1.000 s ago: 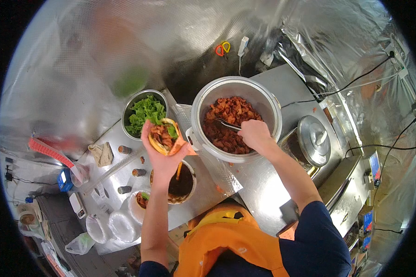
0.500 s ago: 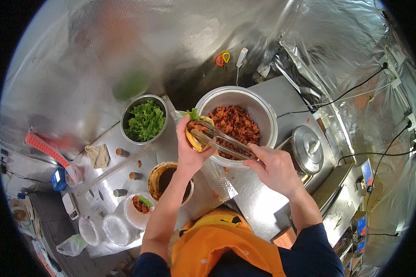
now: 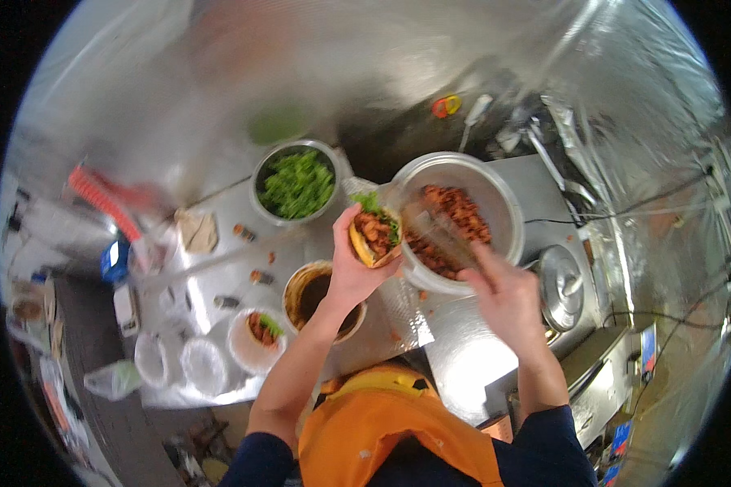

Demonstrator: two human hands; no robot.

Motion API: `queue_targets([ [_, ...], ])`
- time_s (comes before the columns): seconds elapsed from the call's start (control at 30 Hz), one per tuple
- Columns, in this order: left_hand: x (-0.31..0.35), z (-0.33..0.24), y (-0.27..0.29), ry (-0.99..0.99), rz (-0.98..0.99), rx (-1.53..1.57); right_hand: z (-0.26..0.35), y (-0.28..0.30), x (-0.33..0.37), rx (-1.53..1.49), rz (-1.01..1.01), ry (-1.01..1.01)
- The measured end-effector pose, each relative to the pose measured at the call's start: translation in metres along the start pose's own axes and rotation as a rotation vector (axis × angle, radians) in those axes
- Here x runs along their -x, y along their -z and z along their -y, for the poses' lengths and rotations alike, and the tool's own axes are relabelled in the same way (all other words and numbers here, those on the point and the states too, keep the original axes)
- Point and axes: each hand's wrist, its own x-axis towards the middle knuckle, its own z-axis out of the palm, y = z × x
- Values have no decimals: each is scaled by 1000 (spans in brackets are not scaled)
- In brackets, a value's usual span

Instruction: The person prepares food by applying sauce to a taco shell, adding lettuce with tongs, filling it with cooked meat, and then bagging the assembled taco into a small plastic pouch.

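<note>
My left hand (image 3: 353,258) is closed round a filled bun (image 3: 375,233), its opening facing up, with browned meat pieces and green lettuce showing inside. Metal tongs (image 3: 445,235), smeared by motion, are gripped in my right hand (image 3: 502,294). The tongs reach over the large metal pot (image 3: 508,199), which holds chopped reddish-brown meat (image 3: 463,213). Behind my left hand, a steel bowl (image 3: 257,195) is heaped with lettuce (image 3: 296,185). Beside my left forearm stands a tub (image 3: 296,284) of dark sauce.
To the left, a lined cup (image 3: 248,357) holds another filled bun (image 3: 261,329), beside two plastic-lined containers (image 3: 203,367). Several small bottles (image 3: 244,233) and a folded cloth (image 3: 196,231) lie on the metal table. A lidded pot (image 3: 560,292) stands right; cables hang along the foil wall.
The tongs have drawn away from the bun toward the pot's meat. More meat now shows in the bun. The whole view has shifted, with most things appearing farther right.
</note>
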Motion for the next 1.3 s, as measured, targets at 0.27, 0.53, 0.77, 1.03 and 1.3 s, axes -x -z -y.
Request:
queue_targets([
  [0.27,117,-36,168,8,-119,-312,-22,-12,14,-150,72,-551],
  [0.53,221,-17,279,333,-315,-362,-26,-39,29,-259,141,-560],
  [0.77,260,55,279,444,-195,-684,-54,-29,31,-246,120,-655],
  [1.03,254,33,271,526,-324,-287,-112,-19,2,161,220,-600],
  [1.3,250,25,266,421,-230,-653,-123,-113,-42,350,556,-483],
])
